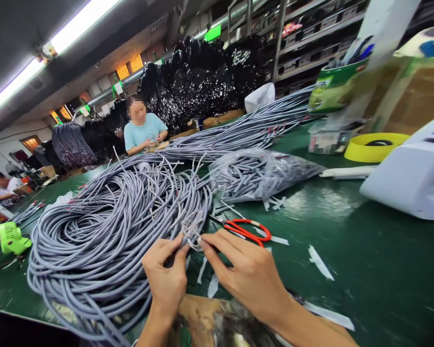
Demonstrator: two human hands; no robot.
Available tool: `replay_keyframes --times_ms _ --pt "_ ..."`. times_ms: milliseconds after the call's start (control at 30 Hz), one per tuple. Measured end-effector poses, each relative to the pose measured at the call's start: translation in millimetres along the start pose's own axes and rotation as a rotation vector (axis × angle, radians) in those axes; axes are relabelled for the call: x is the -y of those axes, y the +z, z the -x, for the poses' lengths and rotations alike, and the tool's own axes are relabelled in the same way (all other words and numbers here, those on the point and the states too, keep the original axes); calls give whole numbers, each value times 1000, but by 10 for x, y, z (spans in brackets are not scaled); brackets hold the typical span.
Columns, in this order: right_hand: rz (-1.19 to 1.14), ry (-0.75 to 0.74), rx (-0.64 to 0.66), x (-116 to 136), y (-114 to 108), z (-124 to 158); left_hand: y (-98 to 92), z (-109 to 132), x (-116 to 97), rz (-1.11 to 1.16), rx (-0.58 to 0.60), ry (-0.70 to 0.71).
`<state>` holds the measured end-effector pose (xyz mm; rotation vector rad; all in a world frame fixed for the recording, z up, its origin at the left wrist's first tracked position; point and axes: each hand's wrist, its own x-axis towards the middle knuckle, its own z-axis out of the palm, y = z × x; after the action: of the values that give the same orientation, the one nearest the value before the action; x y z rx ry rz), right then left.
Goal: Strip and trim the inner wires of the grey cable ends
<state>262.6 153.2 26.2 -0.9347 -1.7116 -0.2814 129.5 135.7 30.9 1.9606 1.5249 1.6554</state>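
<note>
My left hand (pixel 166 272) is closed in a pinch, thumb against forefinger, on a cable end mostly hidden by the fingers. Pale, frayed strands (pixel 191 227) fan out above the fingertips. From the other side, my right hand (pixel 248 270) pinches these strands between thumb and fingers. Just behind and to the left spreads a large coil of grey cables (pixel 123 236), with many loose ends near my hands. Red-handled scissors (pixel 251 222) lie on the green table beyond my right hand.
A clear plastic bag of short grey cable pieces (pixel 260 174) lies behind the scissors. White strips (pixel 320 262) are scattered on the green tabletop (pixel 376 260). At right stand a yellow ring (pixel 374 144) and a white casing (pixel 415 178). A co-worker (pixel 144 126) sits across the table.
</note>
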Motion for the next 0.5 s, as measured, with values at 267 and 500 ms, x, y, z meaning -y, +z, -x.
replay_keyframes --times_ms 267,500 --pt "54 -53 -7 17 -41 -3 9 11 15 -125 -17 136" --pt "46 -28 62 15 -20 11 42 40 -5 -184 -5 216"
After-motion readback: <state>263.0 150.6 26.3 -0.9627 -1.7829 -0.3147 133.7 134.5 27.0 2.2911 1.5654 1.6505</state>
